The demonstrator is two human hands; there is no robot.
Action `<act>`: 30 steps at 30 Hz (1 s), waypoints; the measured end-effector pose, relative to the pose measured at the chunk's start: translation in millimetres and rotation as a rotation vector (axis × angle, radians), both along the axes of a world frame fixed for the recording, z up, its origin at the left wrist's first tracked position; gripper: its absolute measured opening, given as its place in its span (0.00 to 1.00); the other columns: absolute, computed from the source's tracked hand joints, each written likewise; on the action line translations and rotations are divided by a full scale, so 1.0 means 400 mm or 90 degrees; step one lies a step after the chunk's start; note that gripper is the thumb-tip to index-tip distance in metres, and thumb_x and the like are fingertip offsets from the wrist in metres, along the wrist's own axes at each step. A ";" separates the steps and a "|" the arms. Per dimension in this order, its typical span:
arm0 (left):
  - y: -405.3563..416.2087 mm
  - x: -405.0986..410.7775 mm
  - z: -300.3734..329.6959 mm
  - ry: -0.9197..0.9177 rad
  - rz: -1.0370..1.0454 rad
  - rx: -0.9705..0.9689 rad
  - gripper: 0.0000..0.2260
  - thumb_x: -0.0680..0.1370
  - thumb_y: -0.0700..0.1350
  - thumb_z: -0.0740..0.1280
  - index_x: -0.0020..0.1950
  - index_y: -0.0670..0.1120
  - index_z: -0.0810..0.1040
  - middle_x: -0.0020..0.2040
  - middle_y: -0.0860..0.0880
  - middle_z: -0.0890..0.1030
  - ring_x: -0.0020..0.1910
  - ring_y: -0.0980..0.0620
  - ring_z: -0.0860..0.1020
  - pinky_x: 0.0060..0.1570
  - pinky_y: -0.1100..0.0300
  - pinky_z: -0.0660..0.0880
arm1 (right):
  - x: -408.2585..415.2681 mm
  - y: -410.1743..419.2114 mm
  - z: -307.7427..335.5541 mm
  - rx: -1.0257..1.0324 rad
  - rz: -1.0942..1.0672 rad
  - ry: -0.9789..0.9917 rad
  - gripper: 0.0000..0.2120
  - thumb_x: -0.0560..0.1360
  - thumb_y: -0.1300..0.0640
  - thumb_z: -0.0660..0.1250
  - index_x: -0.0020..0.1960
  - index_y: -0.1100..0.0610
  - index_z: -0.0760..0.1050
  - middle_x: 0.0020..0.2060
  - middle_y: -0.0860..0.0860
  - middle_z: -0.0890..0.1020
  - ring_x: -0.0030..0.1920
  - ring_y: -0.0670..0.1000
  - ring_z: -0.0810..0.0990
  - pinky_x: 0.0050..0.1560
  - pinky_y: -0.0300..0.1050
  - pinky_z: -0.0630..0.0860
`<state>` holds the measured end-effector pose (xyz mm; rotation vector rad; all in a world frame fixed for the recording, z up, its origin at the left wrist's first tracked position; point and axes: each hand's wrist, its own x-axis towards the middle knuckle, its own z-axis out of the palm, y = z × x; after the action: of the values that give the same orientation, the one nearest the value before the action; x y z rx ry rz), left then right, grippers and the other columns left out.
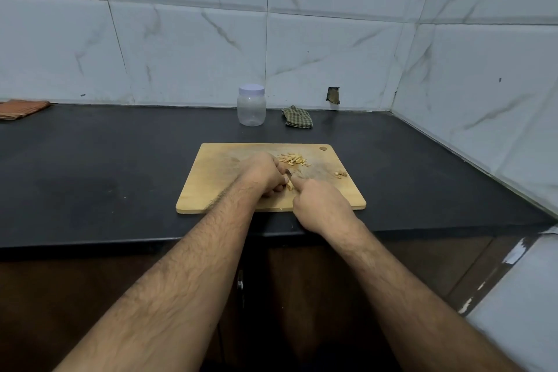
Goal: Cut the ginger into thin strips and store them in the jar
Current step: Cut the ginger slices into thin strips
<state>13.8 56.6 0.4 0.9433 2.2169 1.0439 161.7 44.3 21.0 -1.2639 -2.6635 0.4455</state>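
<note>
- Right now the left hand curls over a small ginger piece on the cutting board, pinning it.
- Beside it, the right hand grips a knife, forefinger stretched along it; only a sliver of blade shows.
- Cut strips lie heaped further back; the jar, lid on, stands behind on the bench.
- Likely risk: the remaining piece is small, fingertips sit close to the edge, so a slip could nick them.
- Loose strips could scatter off.
</note>
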 end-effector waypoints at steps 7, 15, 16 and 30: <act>-0.003 0.001 0.004 -0.006 0.006 -0.001 0.05 0.75 0.41 0.73 0.40 0.49 0.80 0.26 0.52 0.80 0.32 0.51 0.77 0.38 0.58 0.77 | 0.000 -0.015 0.000 0.005 -0.007 -0.067 0.35 0.76 0.65 0.58 0.79 0.42 0.57 0.61 0.53 0.77 0.60 0.55 0.76 0.45 0.48 0.72; -0.011 0.007 0.016 -0.014 0.013 0.003 0.05 0.75 0.41 0.73 0.43 0.49 0.80 0.31 0.50 0.81 0.28 0.54 0.75 0.38 0.59 0.79 | 0.065 -0.060 -0.008 0.015 0.005 -0.095 0.37 0.77 0.66 0.57 0.80 0.43 0.52 0.59 0.54 0.78 0.57 0.56 0.77 0.44 0.49 0.72; -0.012 0.008 0.017 -0.014 0.016 0.006 0.04 0.75 0.41 0.73 0.43 0.49 0.81 0.31 0.50 0.81 0.28 0.54 0.75 0.37 0.59 0.78 | 0.073 -0.065 -0.011 0.015 0.003 -0.092 0.36 0.77 0.65 0.56 0.80 0.43 0.52 0.58 0.54 0.78 0.55 0.56 0.77 0.43 0.49 0.72; -0.020 0.008 0.013 -0.003 0.014 0.017 0.04 0.75 0.40 0.73 0.43 0.49 0.81 0.32 0.50 0.81 0.27 0.55 0.75 0.31 0.62 0.76 | 0.044 -0.029 0.003 0.017 -0.023 -0.065 0.33 0.78 0.63 0.58 0.79 0.43 0.57 0.63 0.52 0.77 0.60 0.55 0.77 0.53 0.51 0.77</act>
<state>17.1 48.6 5.4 0.9291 2.2183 1.0868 179.3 32.6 22.2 -1.3594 -2.7147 0.3483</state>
